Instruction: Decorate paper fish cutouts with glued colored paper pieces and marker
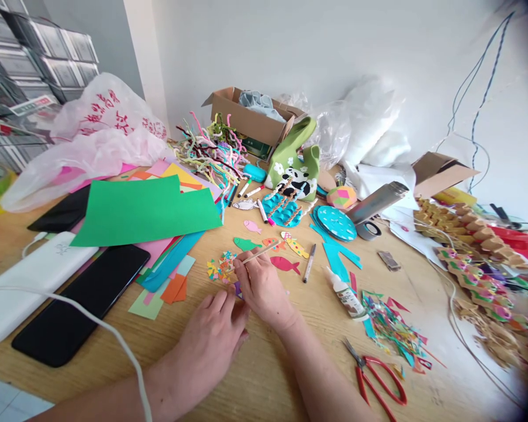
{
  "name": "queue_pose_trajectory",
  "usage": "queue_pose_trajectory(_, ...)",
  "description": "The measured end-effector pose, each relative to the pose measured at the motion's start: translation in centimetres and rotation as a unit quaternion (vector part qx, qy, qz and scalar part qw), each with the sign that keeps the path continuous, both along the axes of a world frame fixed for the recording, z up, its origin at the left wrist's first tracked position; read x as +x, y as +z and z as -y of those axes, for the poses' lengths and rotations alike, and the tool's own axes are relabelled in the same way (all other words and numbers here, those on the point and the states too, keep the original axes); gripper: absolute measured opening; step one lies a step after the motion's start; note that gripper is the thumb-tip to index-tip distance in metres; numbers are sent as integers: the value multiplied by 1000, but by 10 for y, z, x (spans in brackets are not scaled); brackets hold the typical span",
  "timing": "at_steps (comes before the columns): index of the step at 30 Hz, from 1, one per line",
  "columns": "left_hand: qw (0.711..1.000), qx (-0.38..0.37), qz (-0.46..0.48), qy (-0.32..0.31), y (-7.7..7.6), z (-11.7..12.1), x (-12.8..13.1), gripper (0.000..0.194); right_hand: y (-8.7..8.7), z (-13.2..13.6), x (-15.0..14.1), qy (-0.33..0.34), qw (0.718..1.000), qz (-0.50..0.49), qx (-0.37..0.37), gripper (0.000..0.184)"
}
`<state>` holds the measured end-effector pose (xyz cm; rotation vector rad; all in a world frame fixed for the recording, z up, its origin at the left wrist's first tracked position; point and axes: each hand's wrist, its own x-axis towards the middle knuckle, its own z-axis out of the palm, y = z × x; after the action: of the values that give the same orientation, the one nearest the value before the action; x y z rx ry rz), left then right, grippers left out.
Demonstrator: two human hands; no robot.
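Observation:
My right hand (266, 287) pinches a thin wooden stick (260, 252), which slants up and to the right. Beside it, my left hand (217, 325) has its fingers bent, with the tips at a small purple paper piece (238, 287) largely covered by both hands. Just behind the fingers lies a pile of small coloured paper bits (222, 265). Cut paper fish lie around: a green fish (247, 244), a dark pink fish (285, 264), a yellow spotted fish (297, 247) and a pale pink fish (252, 227). A pen (309, 262) rests right of them.
On the right are a glue bottle (348, 296), paper scraps (393, 325) and red-handled scissors (378, 375). Left are green paper sheets (145, 211), a black phone (81, 305) and a white power bank (35, 287) with a cable. Behind stand a green panda bag (293, 164) and a metal flask (378, 202).

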<state>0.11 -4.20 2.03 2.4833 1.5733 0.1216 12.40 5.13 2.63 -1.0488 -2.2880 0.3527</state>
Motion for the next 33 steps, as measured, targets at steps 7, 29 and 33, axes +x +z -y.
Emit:
queue_pose_trajectory(7,1000,1,-3,0,-1,-1,-1,33,-4,0,2,-7,999,-45,-17,28)
queue_pose_trajectory(29,997,64,-29,-13,-10,-1,-4,41,-6,32,40,-74,992,-99,6,25)
queue_pose_trajectory(33,997,73,-24,-16,-9,-1,-5,40,-6,32,39,-76,993,-95,13,25)
